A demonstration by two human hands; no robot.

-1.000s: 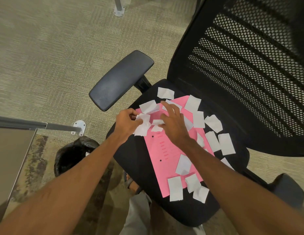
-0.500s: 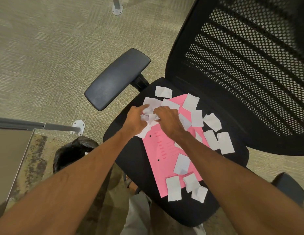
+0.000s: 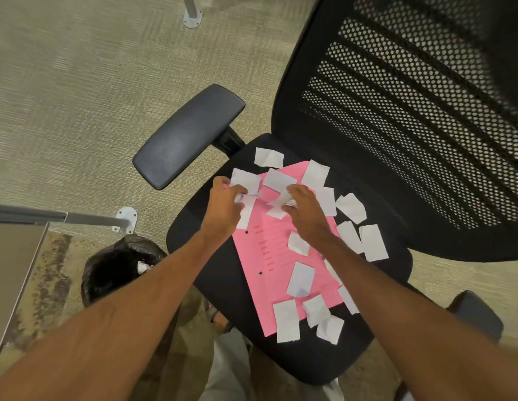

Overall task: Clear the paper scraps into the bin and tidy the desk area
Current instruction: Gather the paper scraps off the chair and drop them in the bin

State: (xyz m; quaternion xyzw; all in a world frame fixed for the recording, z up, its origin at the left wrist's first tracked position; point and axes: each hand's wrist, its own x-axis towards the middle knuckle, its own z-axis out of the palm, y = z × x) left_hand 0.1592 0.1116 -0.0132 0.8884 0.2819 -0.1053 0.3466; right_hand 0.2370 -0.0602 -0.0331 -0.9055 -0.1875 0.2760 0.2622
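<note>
Several white paper scraps [image 3: 300, 279] lie scattered over a pink sheet [image 3: 273, 247] on the black seat of an office chair [image 3: 223, 273]. My left hand [image 3: 224, 206] is closed around a bunch of scraps at the sheet's upper left corner. My right hand [image 3: 302, 209] presses down on other scraps beside it, fingers curled over them. A bin lined with a black bag [image 3: 119, 267] stands on the floor left of the seat, with a crumpled white scrap inside.
The chair's left armrest [image 3: 188, 134] juts out above the bin, and its mesh back [image 3: 411, 125] fills the upper right. A desk edge [image 3: 17, 256] with metal legs [image 3: 124, 219] is at the left. Carpet surrounds everything.
Both hands drew together over the scraps, then moved slightly apart. My left hand now clutches a bunch, and my right hand has shifted right onto other scraps.
</note>
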